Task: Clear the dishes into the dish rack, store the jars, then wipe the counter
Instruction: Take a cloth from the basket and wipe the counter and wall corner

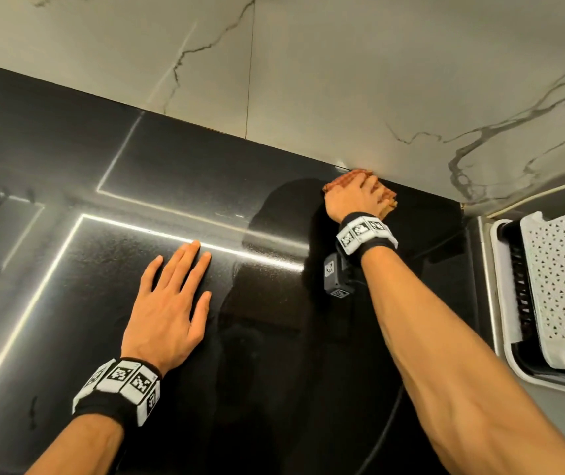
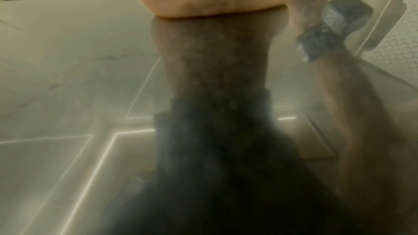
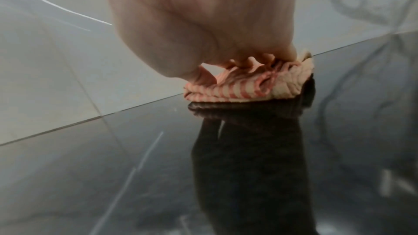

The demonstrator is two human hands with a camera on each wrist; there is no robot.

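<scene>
Glossy black counter (image 1: 68, 166) meets veined marble wall (image 1: 308, 63) along a straight seam. At three o'clock, the perforated white dish rack (image 1: 562, 279). Left hand (image 1: 171, 303) lies flat, fingers straight, at seven o'clock. Right hand (image 1: 353, 197) grips a bunched red-striped cloth (image 3: 248, 87) against that seam

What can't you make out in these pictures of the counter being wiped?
- Dish rack: cut off by the head view's right edge, so its contents are unknown.
- Right hand fingertips: hidden by the hand itself over the cloth.
- Left hand: the left wrist view is hazy, showing only the palm's heel.
- Jars: in no view.
</scene>
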